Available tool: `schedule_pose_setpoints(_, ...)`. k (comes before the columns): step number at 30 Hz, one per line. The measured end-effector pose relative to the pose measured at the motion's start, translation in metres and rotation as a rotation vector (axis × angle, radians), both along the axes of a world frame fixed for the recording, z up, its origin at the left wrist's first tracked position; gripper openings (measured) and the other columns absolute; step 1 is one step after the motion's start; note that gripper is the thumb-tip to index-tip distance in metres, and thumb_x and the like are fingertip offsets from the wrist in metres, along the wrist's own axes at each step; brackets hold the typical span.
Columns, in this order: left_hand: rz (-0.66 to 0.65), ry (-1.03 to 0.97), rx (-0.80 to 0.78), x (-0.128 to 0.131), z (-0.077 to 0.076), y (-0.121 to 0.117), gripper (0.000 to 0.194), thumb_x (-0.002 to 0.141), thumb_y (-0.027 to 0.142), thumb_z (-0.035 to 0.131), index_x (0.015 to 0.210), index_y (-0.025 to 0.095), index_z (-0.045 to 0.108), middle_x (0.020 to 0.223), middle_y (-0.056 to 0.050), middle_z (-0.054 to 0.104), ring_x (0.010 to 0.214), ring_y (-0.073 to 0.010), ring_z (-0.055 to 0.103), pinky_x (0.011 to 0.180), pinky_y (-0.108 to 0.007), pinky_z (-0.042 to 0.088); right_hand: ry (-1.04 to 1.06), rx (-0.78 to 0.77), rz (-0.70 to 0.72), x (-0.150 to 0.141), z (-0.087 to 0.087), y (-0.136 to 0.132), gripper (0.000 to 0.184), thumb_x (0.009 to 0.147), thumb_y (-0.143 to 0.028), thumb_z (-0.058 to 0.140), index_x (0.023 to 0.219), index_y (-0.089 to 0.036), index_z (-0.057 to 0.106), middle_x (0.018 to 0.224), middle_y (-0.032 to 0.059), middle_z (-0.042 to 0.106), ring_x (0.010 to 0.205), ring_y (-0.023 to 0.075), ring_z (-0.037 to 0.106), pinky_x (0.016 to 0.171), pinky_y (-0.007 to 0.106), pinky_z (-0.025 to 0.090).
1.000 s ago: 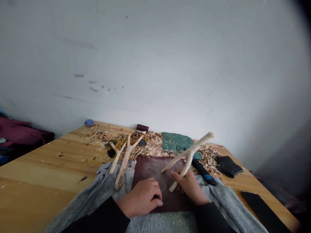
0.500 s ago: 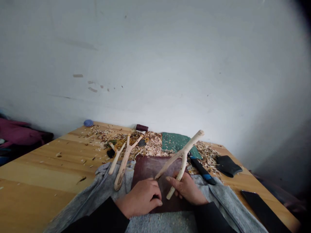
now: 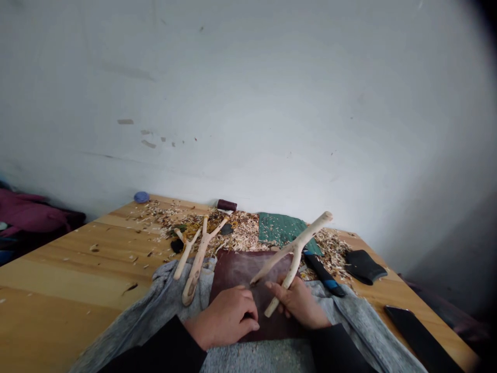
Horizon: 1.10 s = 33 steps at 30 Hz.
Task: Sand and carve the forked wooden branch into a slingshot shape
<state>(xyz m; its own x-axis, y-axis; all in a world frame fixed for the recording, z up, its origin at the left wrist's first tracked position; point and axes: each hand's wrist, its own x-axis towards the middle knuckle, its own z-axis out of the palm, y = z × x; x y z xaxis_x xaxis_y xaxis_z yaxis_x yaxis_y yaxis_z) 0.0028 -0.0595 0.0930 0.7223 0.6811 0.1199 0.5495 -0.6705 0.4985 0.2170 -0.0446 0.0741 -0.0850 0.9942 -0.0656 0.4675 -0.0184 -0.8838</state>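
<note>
Thing: a peeled forked branch [image 3: 295, 249], pale bare wood, Y-shaped, with two long, slim arms and a shorter stem.
Grip: the right hand [image 3: 300, 303] closed around the stem.
Pose: tilted, lifted clear, one arm rising toward the far right, the other slanting down left.
Place: over a maroon leather sheet [image 3: 233, 269], near the table's [image 3: 58, 269] near edge.

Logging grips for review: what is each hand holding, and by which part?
The right hand grips a peeled forked branch by its stem, near the lower end. The left hand, curled on dark leather: cannot tell if it holds anything.
</note>
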Motion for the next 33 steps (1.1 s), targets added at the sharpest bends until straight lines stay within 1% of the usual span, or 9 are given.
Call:
schedule_pose_setpoints(3, -0.005, -0.002, 0.002, 0.0, 0.0, 0.0, 0.004, 0.081, 0.025, 0.07, 0.083, 0.023, 0.073, 0.085, 0.001, 0.069, 0.086, -0.0176, 0.061, 0.076, -0.028, 0.043, 0.012, -0.028, 0.082, -0.002, 0.0, -0.001, 0.041, 0.077, -0.059, 0.059, 0.063, -0.022, 0.048, 0.042, -0.0044, 0.052, 0.032, 0.0093, 0.043, 0.033, 0.019, 0.028)
schedule_pose_setpoints(8, -0.008, -0.016, 0.011, -0.001, -0.003, 0.0, 0.002, 0.079, 0.023, 0.072, 0.08, 0.022, 0.072, 0.083, 0.001, 0.069, 0.085, -0.0161, 0.06, 0.075, -0.026, 0.042, -0.151, 0.041, -0.277, 0.017, 0.002, 0.012, 0.039, 0.082, -0.05, 0.054, 0.055, -0.023, 0.046, 0.04, -0.0019, 0.052, 0.035, 0.0122, 0.05, 0.037, 0.021, 0.035)
schedule_pose_setpoints(10, -0.009, -0.02, 0.017, -0.001, -0.004, 0.001, 0.002, 0.079, 0.023, 0.073, 0.08, 0.021, 0.072, 0.083, 0.001, 0.069, 0.084, -0.0157, 0.06, 0.075, -0.026, 0.042, -0.173, 0.071, -0.342, 0.025, 0.003, 0.016, 0.04, 0.084, -0.048, 0.052, 0.054, -0.023, 0.045, 0.043, -0.0008, 0.052, 0.039, 0.0129, 0.053, 0.04, 0.022, 0.037)
schedule_pose_setpoints(14, -0.008, -0.014, 0.019, -0.001, -0.004, 0.001, 0.003, 0.079, 0.024, 0.073, 0.08, 0.021, 0.072, 0.083, 0.001, 0.069, 0.084, -0.0157, 0.061, 0.075, -0.026, 0.042, -0.182, 0.099, -0.292, 0.02, 0.004, 0.013, 0.039, 0.081, -0.045, 0.058, 0.052, -0.023, 0.043, 0.042, -0.0015, 0.051, 0.04, 0.0126, 0.052, 0.041, 0.022, 0.037)
schedule_pose_setpoints(19, 0.001, -0.001, 0.013, -0.001, -0.003, 0.0, 0.003, 0.08, 0.024, 0.071, 0.082, 0.022, 0.073, 0.084, 0.001, 0.069, 0.086, -0.0169, 0.06, 0.075, -0.026, 0.042, -0.022, -0.02, 0.033, -0.005, 0.0, -0.001, 0.039, 0.077, -0.054, 0.059, 0.059, -0.023, 0.045, 0.04, -0.0047, 0.05, 0.032, 0.0107, 0.044, 0.032, 0.02, 0.029)
schedule_pose_setpoints(20, 0.001, -0.002, 0.014, -0.002, -0.002, 0.001, 0.003, 0.08, 0.024, 0.071, 0.082, 0.022, 0.073, 0.084, 0.001, 0.069, 0.087, -0.017, 0.06, 0.075, -0.027, 0.042, -0.005, -0.025, 0.053, -0.007, -0.001, -0.001, 0.039, 0.077, -0.055, 0.058, 0.059, -0.023, 0.046, 0.04, -0.0047, 0.05, 0.032, 0.0104, 0.044, 0.032, 0.02, 0.028)
schedule_pose_setpoints(27, -0.008, -0.017, 0.018, -0.002, -0.004, 0.002, 0.003, 0.08, 0.025, 0.071, 0.08, 0.022, 0.072, 0.083, 0.001, 0.068, 0.085, -0.0163, 0.06, 0.074, -0.027, 0.042, -0.139, 0.098, -0.338, 0.017, 0.001, 0.014, 0.041, 0.079, -0.05, 0.058, 0.052, -0.023, 0.045, 0.041, -0.0011, 0.051, 0.037, 0.0123, 0.05, 0.039, 0.022, 0.036)
schedule_pose_setpoints(30, -0.008, -0.021, 0.024, -0.001, -0.006, 0.001, 0.003, 0.08, 0.025, 0.071, 0.08, 0.022, 0.072, 0.082, 0.001, 0.068, 0.085, -0.0164, 0.06, 0.074, -0.027, 0.042, -0.126, 0.092, -0.341, 0.017, 0.002, 0.014, 0.043, 0.079, -0.053, 0.057, 0.051, -0.024, 0.043, 0.04, -0.0009, 0.051, 0.036, 0.0126, 0.05, 0.038, 0.023, 0.036)
schedule_pose_setpoints(33, -0.003, -0.006, 0.034, -0.001, -0.005, 0.001, 0.005, 0.082, 0.026, 0.069, 0.079, 0.023, 0.072, 0.081, 0.001, 0.068, 0.084, -0.0166, 0.059, 0.073, -0.027, 0.041, -0.074, 0.06, -0.223, 0.004, 0.0, 0.008, 0.044, 0.076, -0.058, 0.058, 0.052, -0.024, 0.043, 0.039, -0.0019, 0.05, 0.032, 0.0114, 0.046, 0.033, 0.022, 0.03)
